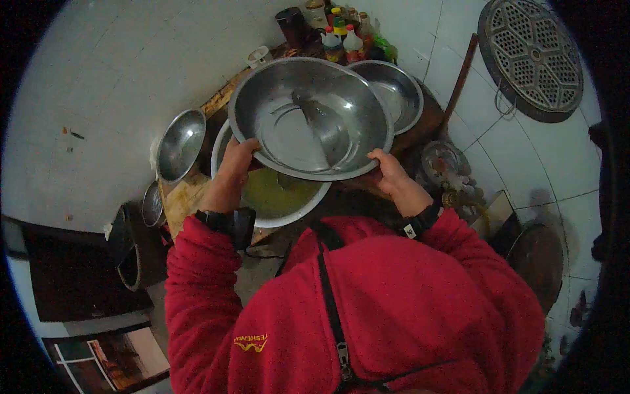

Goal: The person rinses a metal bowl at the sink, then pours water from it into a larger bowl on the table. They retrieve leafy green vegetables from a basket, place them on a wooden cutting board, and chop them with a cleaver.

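Observation:
A large stainless steel basin point(290, 133) is held up between my two hands, its shiny inside facing me. My left hand point(236, 160) grips the near rim on the left, thumb over the edge. On the near right rim, my right hand point(391, 172) holds on the same way, its fingers hidden beneath. Below the raised basin stands a wider pale-rimmed basin point(315, 206) with yellowish-green liquid point(283, 194) in it; the steel basin covers much of it. Behind to the right, a smaller steel basin point(396, 93) rests on the table, partly hidden.
A steel bowl point(182, 146) leans at the wooden table's point(182, 197) left edge. Several condiment bottles point(344, 42) and a dark container point(291, 24) crowd the back corner. A perforated round steamer tray point(534, 54) hangs on the tiled wall, near a wooden stick point(460, 81).

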A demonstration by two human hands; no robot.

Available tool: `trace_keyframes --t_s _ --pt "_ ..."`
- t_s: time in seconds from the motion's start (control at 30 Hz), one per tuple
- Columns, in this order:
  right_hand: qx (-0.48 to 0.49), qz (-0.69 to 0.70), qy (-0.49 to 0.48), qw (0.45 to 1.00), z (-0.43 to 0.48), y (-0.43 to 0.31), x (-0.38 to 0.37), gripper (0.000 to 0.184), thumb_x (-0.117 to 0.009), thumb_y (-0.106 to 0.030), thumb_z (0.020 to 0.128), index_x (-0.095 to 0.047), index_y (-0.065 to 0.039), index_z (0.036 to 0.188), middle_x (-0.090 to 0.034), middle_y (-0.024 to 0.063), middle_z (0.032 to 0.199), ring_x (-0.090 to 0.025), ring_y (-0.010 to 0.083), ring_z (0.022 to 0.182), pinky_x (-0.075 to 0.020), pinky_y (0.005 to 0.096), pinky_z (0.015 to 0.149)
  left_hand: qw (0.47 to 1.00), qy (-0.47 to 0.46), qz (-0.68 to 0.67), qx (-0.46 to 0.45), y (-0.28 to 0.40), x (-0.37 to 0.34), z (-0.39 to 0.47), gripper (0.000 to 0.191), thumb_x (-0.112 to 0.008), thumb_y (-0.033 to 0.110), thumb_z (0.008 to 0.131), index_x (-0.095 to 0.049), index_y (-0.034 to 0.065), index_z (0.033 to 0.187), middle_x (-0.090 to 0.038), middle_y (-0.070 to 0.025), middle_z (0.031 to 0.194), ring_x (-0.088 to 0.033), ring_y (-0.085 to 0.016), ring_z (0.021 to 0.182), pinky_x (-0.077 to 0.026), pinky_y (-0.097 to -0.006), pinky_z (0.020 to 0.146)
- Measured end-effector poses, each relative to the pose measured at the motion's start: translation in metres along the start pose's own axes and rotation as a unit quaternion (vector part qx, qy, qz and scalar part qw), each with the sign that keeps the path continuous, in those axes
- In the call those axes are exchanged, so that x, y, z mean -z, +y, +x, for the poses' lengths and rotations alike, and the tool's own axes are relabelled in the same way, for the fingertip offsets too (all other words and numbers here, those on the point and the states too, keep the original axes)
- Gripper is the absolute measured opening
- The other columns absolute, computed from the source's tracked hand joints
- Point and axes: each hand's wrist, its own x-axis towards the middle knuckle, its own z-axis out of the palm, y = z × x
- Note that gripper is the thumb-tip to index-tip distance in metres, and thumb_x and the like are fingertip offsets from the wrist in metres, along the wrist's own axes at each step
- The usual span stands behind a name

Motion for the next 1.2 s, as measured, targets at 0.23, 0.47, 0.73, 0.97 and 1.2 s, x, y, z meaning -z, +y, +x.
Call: trace_keyframes --t_s 0.23,0.47,0.73,0.97,1.2 --pt "-0.015 0.026 0.046 0.999 0.04 -0.021 0.019 0.035 -0.053 -0.016 0.079 -0.047 -0.004 0.112 -0.053 0.0125 0.108 -0.055 0.03 0.099 -0.0466 0.0509 0.086 0.994 -0.046 0.093 0.043 0.026 -0.027 0.073 0.035 -0.056 0.017 0.073 -0.052 0.0082 0.106 -0.058 -0.0059 0.085 -0.056 -0.019 0.067 -0.048 -0.0328 0.056" --pt "-0.076 0.09 0.018 0.993 0.06 -0.027 0.024 0.042 -0.05 -0.016 0.079 -0.043 -0.003 0.119 -0.049 0.0131 0.119 -0.051 0.0311 0.107 -0.0421 0.0531 0.093 0.987 -0.034 0.148 0.058 0.044 -0.042 0.105 0.027 -0.056 0.018 0.073 -0.056 0.0071 0.098 -0.058 -0.0062 0.077 -0.055 -0.019 0.061 -0.046 -0.0326 0.052" --pt "-0.097 0.139 -0.003 0.986 0.073 -0.02 0.021 0.043 -0.05 -0.018 0.08 -0.043 -0.003 0.119 -0.054 0.0147 0.113 -0.054 0.0311 0.102 -0.0456 0.0492 0.091 0.971 -0.035 0.229 0.057 0.073 -0.053 0.122 0.031 -0.057 0.019 0.072 -0.053 0.0054 0.099 -0.057 -0.006 0.071 -0.053 -0.018 0.056 -0.043 -0.0298 0.045" --pt "-0.089 0.155 -0.043 0.983 0.078 -0.018 0.021 0.045 -0.051 -0.019 0.079 -0.043 -0.001 0.119 -0.055 0.0169 0.112 -0.053 0.0304 0.104 -0.0413 0.0466 0.096 0.964 -0.066 0.257 -0.001 0.095 -0.065 0.121 0.03 -0.056 0.017 0.072 -0.052 0.0048 0.099 -0.053 -0.005 0.064 -0.049 -0.016 0.047 -0.038 -0.0294 0.04" --pt "-0.092 0.178 -0.034 0.979 0.076 -0.018 0.011 0.041 -0.05 -0.019 0.08 -0.045 -0.002 0.117 -0.055 0.0146 0.111 -0.054 0.0296 0.102 -0.042 0.0466 0.095 0.965 -0.059 0.255 0.006 0.096 -0.059 0.117 0.035 -0.056 0.019 0.072 -0.051 0.0069 0.105 -0.057 -0.006 0.072 -0.055 -0.017 0.054 -0.044 -0.0303 0.047"
